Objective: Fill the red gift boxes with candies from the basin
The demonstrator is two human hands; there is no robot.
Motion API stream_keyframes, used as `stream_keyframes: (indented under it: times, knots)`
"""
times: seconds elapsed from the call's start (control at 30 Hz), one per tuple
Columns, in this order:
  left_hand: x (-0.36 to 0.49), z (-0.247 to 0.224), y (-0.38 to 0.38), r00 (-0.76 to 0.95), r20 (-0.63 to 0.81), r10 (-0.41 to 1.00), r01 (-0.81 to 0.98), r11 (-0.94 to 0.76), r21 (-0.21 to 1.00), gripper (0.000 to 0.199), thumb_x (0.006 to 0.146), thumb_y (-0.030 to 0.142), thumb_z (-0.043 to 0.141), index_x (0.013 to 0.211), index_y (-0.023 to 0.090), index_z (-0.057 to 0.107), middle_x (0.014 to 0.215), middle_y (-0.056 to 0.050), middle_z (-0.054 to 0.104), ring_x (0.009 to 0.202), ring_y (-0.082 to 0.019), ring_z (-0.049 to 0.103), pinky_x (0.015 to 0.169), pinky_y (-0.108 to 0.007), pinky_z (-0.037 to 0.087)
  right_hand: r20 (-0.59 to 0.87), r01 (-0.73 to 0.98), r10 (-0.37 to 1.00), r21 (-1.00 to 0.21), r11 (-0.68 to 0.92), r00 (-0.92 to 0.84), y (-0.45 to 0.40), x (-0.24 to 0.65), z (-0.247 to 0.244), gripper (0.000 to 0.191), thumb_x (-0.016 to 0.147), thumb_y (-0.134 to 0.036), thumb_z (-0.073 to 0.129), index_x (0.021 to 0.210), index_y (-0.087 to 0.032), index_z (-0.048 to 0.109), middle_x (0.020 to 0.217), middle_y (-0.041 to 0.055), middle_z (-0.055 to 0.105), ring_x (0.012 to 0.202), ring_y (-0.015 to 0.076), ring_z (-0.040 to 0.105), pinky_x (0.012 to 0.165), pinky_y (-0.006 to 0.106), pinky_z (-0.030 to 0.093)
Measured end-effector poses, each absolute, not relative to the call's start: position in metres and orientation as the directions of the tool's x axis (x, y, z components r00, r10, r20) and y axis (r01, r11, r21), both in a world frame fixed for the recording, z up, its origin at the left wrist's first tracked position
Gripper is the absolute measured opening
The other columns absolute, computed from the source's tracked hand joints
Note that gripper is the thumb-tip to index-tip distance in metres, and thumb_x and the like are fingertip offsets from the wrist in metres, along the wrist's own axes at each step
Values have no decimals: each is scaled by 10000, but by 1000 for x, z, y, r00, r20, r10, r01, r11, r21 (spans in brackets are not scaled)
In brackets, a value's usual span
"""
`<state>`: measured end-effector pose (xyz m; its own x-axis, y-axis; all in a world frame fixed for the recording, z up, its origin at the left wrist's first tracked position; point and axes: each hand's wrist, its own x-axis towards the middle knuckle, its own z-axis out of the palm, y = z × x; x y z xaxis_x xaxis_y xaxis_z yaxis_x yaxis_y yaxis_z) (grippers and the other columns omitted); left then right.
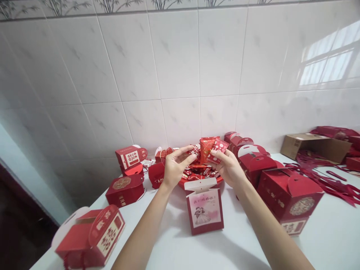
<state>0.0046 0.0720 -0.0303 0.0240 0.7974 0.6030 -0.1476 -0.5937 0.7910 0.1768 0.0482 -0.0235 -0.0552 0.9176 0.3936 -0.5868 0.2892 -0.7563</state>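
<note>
My left hand [177, 165] pinches a small red-and-white wrapped candy [195, 150] between thumb and fingers. In my right hand [229, 167] are a shiny orange-red packet [207, 145] and a smaller red packet with pale dots [220, 146], held side by side. Both hands hover over a red bowl [182, 184] heaped with wrapped candies [197, 175]. Just in front of the bowl stands a red gift box [205, 212] with a wedding-couple picture; its white top flap is raised. The inside of that box is hidden from me.
Red gift boxes stand at the left [92, 236], with others [125, 189] behind. More boxes [289, 195] are stacked and lined up at the right. Farther right lie dark red ribbons [323, 180] and an opened brown carton [298, 146]. A tiled wall [180, 63] backs the white table [174, 247].
</note>
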Motion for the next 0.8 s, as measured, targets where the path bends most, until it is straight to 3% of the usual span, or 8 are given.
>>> stream_keyframes:
  times: [0.2, 0.4, 0.6, 0.8]
  knots:
    - [4, -15, 48, -9, 664, 748, -208, -651, 730, 472, 704, 231, 827, 1154, 195, 688, 924, -37, 764, 796, -152, 717, 764, -262, 604, 400, -588, 915, -754, 292, -59, 27, 172, -11, 263, 674, -285, 844, 878, -165, 731, 866, 37, 761, 792, 190, 726, 736, 296, 627]
    - [5, -9, 33, -15, 667, 745, -226, -652, 724, 602, 694, 224, 848, 1260, 232, 643, 872, -9, 750, 772, -168, 723, 743, -276, 624, 382, -594, 920, -761, 260, -86, 18, 176, -5, 221, 661, -289, 833, 829, -175, 746, 867, 32, 766, 818, 199, 723, 722, 295, 636]
    - [4, -8, 34, -31, 670, 742, -216, -659, 720, 438, 656, 211, 865, 1079, 203, 752, 1016, -54, 774, 889, -199, 736, 837, -328, 634, 335, -621, 937, -757, 203, -102, 13, 178, -1, 205, 630, -262, 839, 786, -182, 731, 844, 21, 761, 806, 192, 720, 709, 280, 629]
    - [4, -8, 32, -10, 653, 757, -236, -637, 734, 347, 662, 223, 860, 1000, 214, 783, 951, -47, 785, 840, -197, 740, 805, -341, 636, 290, -636, 952, -754, 163, -99, 13, 176, -3, 199, 632, -253, 823, 796, -177, 741, 840, 16, 759, 773, 166, 696, 674, 252, 601]
